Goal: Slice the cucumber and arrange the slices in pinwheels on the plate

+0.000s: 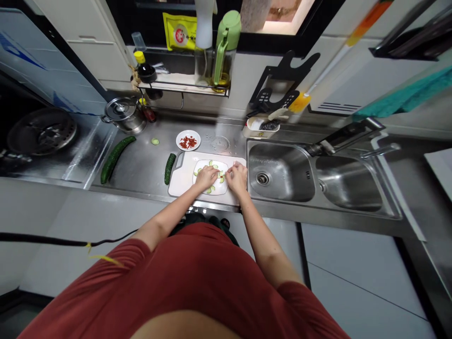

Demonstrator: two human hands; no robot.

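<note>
A white plate [221,189] lies on a white cutting board [183,184] with a grey handle. Green-edged cucumber slices [211,189] are laid out around the plate, with a small red piece [221,177] among those near the right side. My left hand [207,178] is over the plate's left half, fingers drawn together, tips close to the slices. From the right, my right hand [238,177] reaches over the plate's edge in a pinch beside the same slices. Whatever either hand holds is too small to make out.
Left of the board lie a cut cucumber [170,168] and a longer whole cucumber [117,159]. Behind stand a small dish [178,141] of red pieces, a lone cucumber slice [155,141] and a steel pot [124,116]. A double sink [282,189] adjoins on the right.
</note>
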